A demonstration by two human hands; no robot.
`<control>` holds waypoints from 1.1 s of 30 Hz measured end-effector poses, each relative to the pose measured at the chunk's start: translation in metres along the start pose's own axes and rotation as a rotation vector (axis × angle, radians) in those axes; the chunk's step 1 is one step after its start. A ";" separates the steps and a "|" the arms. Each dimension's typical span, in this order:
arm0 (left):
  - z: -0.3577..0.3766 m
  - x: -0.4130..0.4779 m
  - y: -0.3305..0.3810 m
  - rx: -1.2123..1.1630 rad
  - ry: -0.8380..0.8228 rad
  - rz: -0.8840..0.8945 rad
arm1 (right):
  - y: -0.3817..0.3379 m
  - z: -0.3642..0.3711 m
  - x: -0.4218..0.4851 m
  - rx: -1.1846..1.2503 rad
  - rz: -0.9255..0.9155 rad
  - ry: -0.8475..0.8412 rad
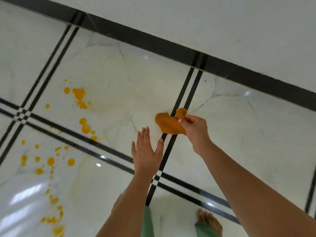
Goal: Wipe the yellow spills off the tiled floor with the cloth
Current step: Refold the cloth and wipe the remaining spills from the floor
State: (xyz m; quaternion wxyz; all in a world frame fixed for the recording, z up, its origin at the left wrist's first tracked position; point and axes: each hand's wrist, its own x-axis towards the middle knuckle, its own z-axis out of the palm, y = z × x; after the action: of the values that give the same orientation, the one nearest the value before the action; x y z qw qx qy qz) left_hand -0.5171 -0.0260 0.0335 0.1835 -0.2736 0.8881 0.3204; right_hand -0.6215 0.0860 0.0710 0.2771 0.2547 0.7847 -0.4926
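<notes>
- Far left: a crossing of black double lines [22, 115] on the shiny white tiled floor [119, 69].
- Left side: yellow spills [79, 94] all over, still wet and bright. One big blot up high with small dots beside it, two round drops [85, 125] lower down near the black lines, and many little drops [51, 161] running down the tile below to the bottom edge.
- Just right of the big blot: a pale yellow smear [106, 106] on the tile.
- Bottom left: bright window light [25, 195] shining on the floor.
- Middle: left hand [145, 151] flat and wide, fingers stretched out straight, thumb out to the side, holding nothing. Reaching toward the cloth, close but not touching.
- Middle right: orange cloth [168, 124] bunched up, well apart from the spills, over a black double line. On the floor or just above: cannot tell.
- Right of the cloth: right hand [195, 129] pinching the cloth tight at its right end, thumb on top, a small flap of cloth sticking up past the fingers.
- Bottom middle: green trouser legs [205, 230] and a bare foot [209, 221] on the tile.
- Top, running from left down to the right: a wide black strip [153, 43] along the bottom of a white wall [205, 23].
</notes>
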 end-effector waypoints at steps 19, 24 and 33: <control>-0.373 -0.452 0.118 -0.902 0.292 -0.391 | -0.211 -0.117 -0.543 -0.163 -0.213 -0.211; -0.423 -0.524 0.046 -1.047 0.404 -0.402 | -0.200 -0.066 -0.633 -0.142 -0.257 -0.304; -0.520 -0.609 -0.114 -1.072 0.493 -0.361 | -0.183 0.071 -0.773 0.037 -0.244 -0.383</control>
State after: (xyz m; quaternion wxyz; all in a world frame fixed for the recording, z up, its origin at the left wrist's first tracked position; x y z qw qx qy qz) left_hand -0.0495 -0.2237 0.6635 -0.1389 -0.5398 0.5595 0.6134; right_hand -0.1777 -0.1473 0.6913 0.3546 0.0647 0.7335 -0.5762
